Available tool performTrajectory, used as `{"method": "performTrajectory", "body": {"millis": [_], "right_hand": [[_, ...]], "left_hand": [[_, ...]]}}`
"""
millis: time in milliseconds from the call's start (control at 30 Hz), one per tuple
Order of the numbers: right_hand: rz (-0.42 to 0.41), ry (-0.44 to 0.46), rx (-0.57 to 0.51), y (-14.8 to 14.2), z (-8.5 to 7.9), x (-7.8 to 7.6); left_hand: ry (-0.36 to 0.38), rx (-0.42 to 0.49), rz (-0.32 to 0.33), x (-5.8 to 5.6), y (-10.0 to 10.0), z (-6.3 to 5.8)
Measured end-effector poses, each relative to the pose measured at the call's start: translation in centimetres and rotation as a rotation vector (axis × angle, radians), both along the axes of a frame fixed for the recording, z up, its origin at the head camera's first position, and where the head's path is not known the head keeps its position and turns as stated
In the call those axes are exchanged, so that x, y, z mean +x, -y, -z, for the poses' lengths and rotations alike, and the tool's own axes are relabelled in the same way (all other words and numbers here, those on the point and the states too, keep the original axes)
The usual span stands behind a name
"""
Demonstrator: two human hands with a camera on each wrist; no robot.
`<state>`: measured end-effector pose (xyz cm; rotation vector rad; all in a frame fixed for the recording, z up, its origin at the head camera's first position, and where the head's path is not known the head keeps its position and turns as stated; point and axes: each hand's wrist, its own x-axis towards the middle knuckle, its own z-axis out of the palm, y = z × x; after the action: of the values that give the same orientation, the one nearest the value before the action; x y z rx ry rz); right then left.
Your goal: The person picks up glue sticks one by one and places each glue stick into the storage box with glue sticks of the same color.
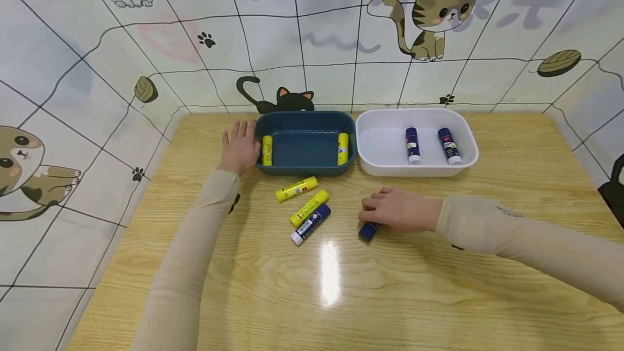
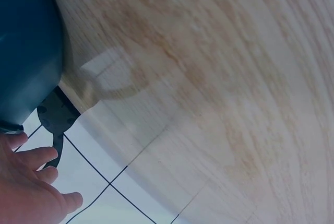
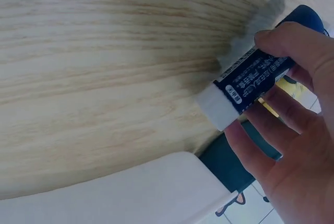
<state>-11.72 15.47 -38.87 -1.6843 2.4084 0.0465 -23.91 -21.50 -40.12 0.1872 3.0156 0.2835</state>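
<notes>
My right hand [image 1: 400,209] pinches a dark blue glue stick [image 3: 253,80] between thumb and fingers, in front of the white bin [image 1: 414,171]. Its white end shows in the right wrist view; in the head view the hand covers most of it. My left hand [image 1: 240,148] rests with extended fingers against the left end of the dark teal bin [image 1: 307,170]. That bin holds two yellow glue sticks, one at each end. Two blue glue sticks with white ends lie in the white bin.
On the wooden table [image 1: 302,307], between my hands, lie a yellow glue stick [image 1: 296,189], a second yellow glue stick [image 1: 309,208] and a blue glue stick [image 1: 310,225]. The bins stand side by side at the back edge, before a cat-patterned cloth [image 1: 331,42].
</notes>
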Motion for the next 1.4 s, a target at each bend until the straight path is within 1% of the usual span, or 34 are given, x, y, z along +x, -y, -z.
{"method": "performTrajectory", "body": {"millis": [167, 267, 467, 633, 933, 1033, 1233, 1400], "right_hand": [[0.079, 0.049, -0.029, -0.3, -0.4, -0.3], [0.126, 0.07, -0.065, -0.7, -0.5, -0.6], [0.208, 0.09, -0.114, -1.5, -0.5, -1.2], [0.261, 0.068, -0.144, -1.9, -1.0, -1.5], [0.42, 0.047, -0.164, -2.9, -3.0, -2.5], [0.468, 0.026, -0.17, -3.4, -3.5, -3.0], [0.513, 0.006, -0.19, -4.3, -4.3, -3.7], [0.547, -0.015, -0.229, -5.0, -4.6, -4.1]], "left_hand": [[0.004, 0.015, -0.003, 0.0, 0.2, 0.2], [-0.006, 0.028, -0.006, 0.0, 0.2, 0.2], [-0.021, 0.051, -0.014, 0.1, 0.2, 0.3], [-0.021, 0.043, -0.015, 0.1, 0.2, 0.5], [-0.034, 0.041, -0.01, 0.1, 0.1, 0.4], [-0.037, 0.04, -0.009, 0.0, 0.2, 0.4], [-0.019, 0.037, -0.014, -0.2, 0.3, 0.5], [-0.015, 0.03, -0.018, -0.3, 0.4, 0.4]]}}
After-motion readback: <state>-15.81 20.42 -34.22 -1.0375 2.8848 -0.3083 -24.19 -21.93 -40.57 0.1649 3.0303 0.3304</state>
